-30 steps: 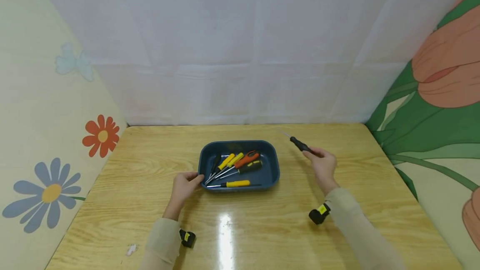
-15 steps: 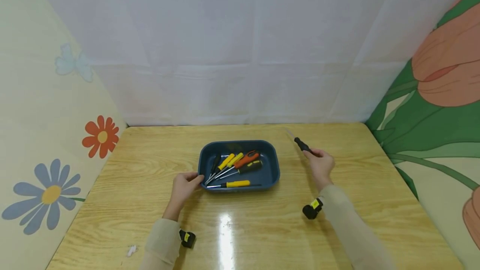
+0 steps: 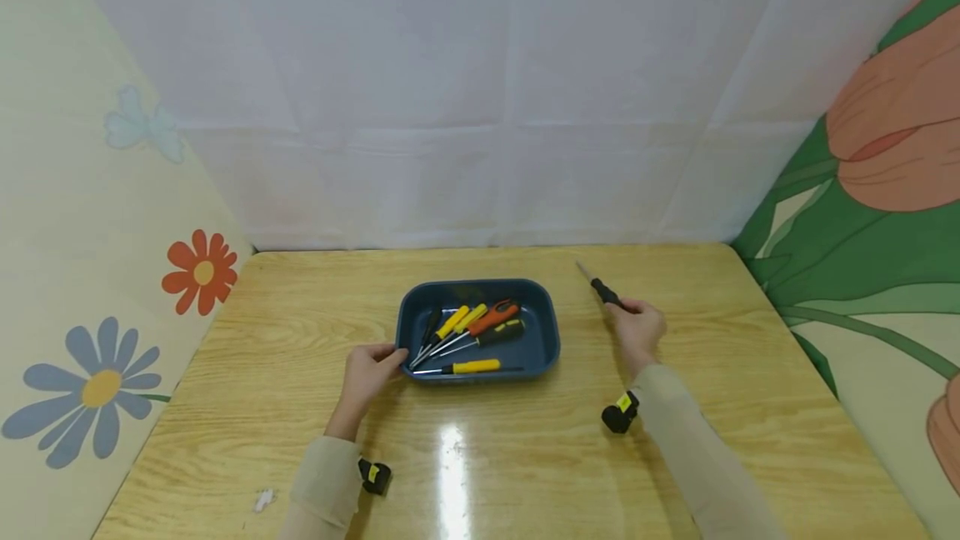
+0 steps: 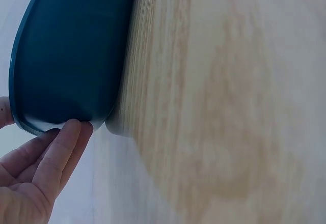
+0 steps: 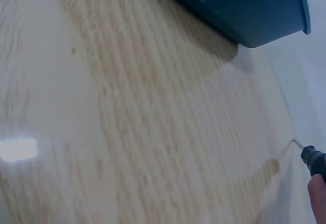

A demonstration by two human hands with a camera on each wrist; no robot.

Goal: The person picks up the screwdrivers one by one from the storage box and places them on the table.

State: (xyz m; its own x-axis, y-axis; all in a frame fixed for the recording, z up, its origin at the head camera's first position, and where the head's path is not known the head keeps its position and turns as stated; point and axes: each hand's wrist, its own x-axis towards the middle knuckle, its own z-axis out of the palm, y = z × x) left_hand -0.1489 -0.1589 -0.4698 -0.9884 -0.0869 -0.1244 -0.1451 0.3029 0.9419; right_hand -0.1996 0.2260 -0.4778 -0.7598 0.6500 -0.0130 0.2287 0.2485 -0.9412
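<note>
A dark blue rectangular tray (image 3: 540, 348) stands on the wooden table with several screwdrivers inside. Among them are an orange-handled screwdriver (image 3: 491, 319) and a yellow-handled screwdriver (image 3: 476, 367) lying along the near wall. My left hand (image 3: 369, 372) pinches the tray's near left corner, thumb over the rim and fingers against the outer wall, as the left wrist view shows. To the right of the tray, my right hand (image 3: 639, 330) grips a black-handled screwdriver (image 3: 606, 292) by its handle end, its shaft pointing away and to the left. In the right wrist view only its tip and part of the handle (image 5: 315, 162) show.
The wooden table (image 3: 525, 457) runs back to a white cloth backdrop (image 3: 480, 148). Floral panels stand at both sides. A black wrist camera (image 3: 621, 413) hangs at the right wrist, another (image 3: 375, 477) at the left. A small white patch (image 3: 264, 500) marks the near left table.
My right hand has moved slightly, and the black-handled screwdriver's tip has shifted a little to the right and now points more steeply away. The left hand and the tray have stayed in place.
</note>
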